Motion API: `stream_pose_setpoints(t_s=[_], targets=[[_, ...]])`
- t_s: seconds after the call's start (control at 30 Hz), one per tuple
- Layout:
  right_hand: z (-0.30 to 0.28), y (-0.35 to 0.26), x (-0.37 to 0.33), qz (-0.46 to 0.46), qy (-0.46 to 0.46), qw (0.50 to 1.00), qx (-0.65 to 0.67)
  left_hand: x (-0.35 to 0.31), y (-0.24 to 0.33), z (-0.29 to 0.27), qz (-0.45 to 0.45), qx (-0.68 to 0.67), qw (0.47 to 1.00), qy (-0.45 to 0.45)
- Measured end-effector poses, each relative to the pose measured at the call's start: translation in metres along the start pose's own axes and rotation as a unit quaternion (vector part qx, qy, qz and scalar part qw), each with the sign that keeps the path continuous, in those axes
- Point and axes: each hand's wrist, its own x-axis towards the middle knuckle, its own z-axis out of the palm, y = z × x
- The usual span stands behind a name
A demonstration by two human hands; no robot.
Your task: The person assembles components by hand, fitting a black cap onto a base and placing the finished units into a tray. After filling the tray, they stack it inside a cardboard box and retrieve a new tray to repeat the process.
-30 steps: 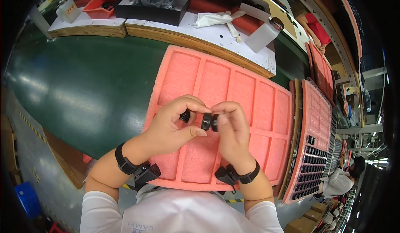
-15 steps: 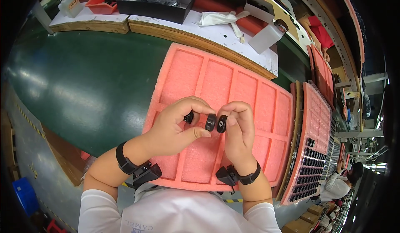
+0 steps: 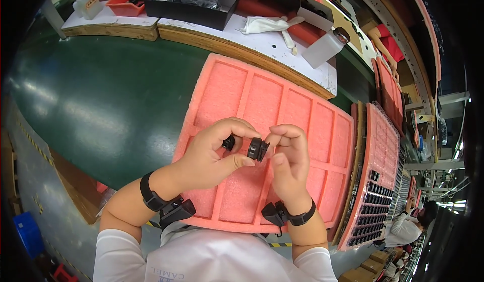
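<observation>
My left hand point(image 3: 214, 153) pinches a small black plastic part point(image 3: 256, 149) between thumb and forefinger, with another small black piece point(image 3: 229, 143) tucked under its fingers. My right hand point(image 3: 287, 161) meets it from the right, fingertips touching the same black part. Both hands hover over a pink foam tray point(image 3: 282, 110) with empty rectangular pockets. Each wrist carries a black band with a clip.
A green belt surface point(image 3: 101, 100) lies to the left. Behind the tray is a white-topped board point(image 3: 262, 42) with a black box, a white cloth, a white bottle and red bins. On the right, pink trays point(image 3: 375, 196) hold several black parts. Another person sits at the lower right.
The hands have stayed together over the tray; the black part between them has turned slightly and the fingers have shifted their hold.
</observation>
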Motion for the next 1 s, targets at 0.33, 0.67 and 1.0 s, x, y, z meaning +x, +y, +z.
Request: stream_pose_setpoints(t_s=[0.33, 0.67, 1.0], targets=[[-0.009, 0.0, 0.007, -0.126, -0.01, 0.957, -0.261, 0.001, 0.0, 0.002, -0.033, -0.035, 0.999, 0.014], [-0.051, -0.046, 0.002, -0.14, -0.014, 0.884, -0.447, 0.005, 0.004, 0.009, -0.103, 0.007, 0.994, 0.028], [-0.236, -0.106, -0.076, 0.221, 0.268, 0.725, -0.595, 0.005, -0.011, 0.013, -0.159, -0.071, 0.984, 0.047]])
